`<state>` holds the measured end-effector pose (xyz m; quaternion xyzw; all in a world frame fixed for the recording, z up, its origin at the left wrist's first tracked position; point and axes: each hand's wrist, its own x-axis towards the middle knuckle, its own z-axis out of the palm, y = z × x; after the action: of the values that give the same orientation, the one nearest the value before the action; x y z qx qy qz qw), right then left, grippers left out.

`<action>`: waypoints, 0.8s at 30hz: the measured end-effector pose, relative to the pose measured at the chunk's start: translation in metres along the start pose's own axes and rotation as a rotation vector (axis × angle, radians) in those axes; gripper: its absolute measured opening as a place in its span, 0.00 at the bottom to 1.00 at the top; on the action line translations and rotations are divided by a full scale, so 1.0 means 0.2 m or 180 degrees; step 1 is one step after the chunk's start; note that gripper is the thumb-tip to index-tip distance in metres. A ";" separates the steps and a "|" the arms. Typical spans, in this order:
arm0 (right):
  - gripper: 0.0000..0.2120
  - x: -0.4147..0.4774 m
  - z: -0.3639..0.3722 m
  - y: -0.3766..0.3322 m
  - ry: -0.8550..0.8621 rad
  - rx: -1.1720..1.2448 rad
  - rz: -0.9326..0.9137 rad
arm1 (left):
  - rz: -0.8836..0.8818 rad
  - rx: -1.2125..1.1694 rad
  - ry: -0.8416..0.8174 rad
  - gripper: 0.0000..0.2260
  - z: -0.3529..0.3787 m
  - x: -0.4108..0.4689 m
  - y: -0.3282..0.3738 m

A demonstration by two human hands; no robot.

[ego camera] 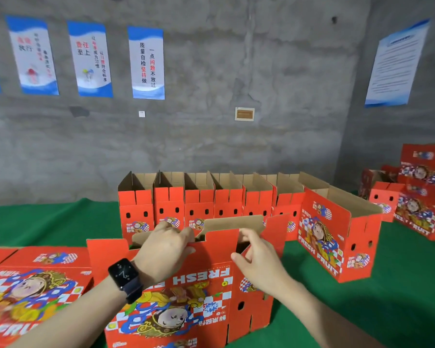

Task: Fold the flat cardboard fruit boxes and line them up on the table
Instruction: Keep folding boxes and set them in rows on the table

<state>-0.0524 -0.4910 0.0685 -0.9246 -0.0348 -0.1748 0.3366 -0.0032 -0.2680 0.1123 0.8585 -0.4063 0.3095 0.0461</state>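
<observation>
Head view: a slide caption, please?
A left hand and right hand grip the top edge of a red fruit box on the green table, a row of folded boxes behind.

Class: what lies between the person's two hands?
Head view: the upright red top flap of the red cardboard fruit box lies between the left hand and right hand.

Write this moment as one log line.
left hand: grips fruit box top edge; right hand: grips its side flap; folded boxes: row on green table
</observation>
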 end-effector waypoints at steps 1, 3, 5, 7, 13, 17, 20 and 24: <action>0.13 0.02 0.02 -0.01 -0.0164 0.0098 0.0051 | 0.0037 -0.0011 0.0044 0.12 0.00 0.00 0.01; 0.10 0.05 0.05 -0.02 -0.0557 0.0340 0.0213 | -0.0006 -0.0107 0.0084 0.12 0.00 -0.01 0.02; 0.13 0.08 0.05 -0.01 -0.0953 0.0609 0.0334 | -0.0087 -0.0174 0.0097 0.11 0.00 -0.03 0.02; 0.18 0.09 0.05 0.00 -0.1123 0.0682 0.0363 | -0.0084 -0.0146 0.0173 0.10 0.01 -0.03 0.01; 0.15 0.09 0.06 0.04 -0.0929 0.0519 0.0441 | -0.0247 0.0124 -0.0406 0.17 0.02 0.01 -0.06; 0.19 0.08 0.09 0.05 -0.0712 0.0268 0.0338 | -0.0211 0.0273 -0.0465 0.22 0.00 -0.01 -0.14; 0.19 0.10 0.10 0.03 -0.0671 0.0201 0.0251 | -0.0443 0.0651 -0.0767 0.31 -0.06 -0.01 -0.15; 0.21 0.12 0.06 0.04 -0.0825 0.0343 0.0358 | -0.1003 0.0548 -0.1470 0.46 -0.14 0.02 -0.20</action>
<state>-0.0256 -0.4900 0.0633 -0.9206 -0.0354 -0.0327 0.3876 0.0146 -0.2349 0.1441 0.9595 -0.2400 0.1283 -0.0731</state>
